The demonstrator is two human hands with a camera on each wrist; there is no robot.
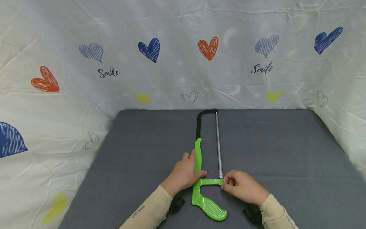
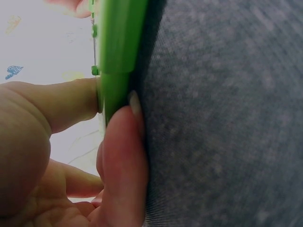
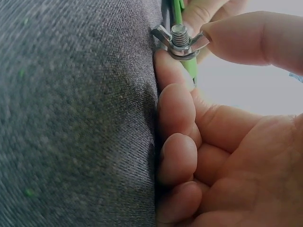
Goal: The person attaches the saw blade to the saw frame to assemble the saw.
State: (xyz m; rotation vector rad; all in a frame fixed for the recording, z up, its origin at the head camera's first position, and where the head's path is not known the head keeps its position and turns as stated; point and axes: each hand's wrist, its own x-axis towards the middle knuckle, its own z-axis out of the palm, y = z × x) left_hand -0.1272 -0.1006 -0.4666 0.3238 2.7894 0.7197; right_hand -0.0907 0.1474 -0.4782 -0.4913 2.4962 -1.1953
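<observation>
A hacksaw (image 1: 198,162) with a green handle and a black front bow lies flat on the grey cloth, its far end pointing away from me. Its silver blade (image 1: 219,146) runs along the right side. My left hand (image 1: 183,173) grips the green frame above the handle, thumb over the top and fingers along the left edge. At the blade's near end, my right hand (image 1: 246,187) pinches a metal wing nut (image 3: 182,53) on a threaded bolt (image 3: 180,35). In the right wrist view the thumb touches one wing, with the index finger under the other; the remaining fingers curl against the cloth.
The grey cloth (image 1: 143,140) covers the table on both sides of the saw. A white backdrop (image 1: 177,19) printed with hearts hangs behind and at the sides. Black wrist devices (image 1: 177,203) sit below both wrists.
</observation>
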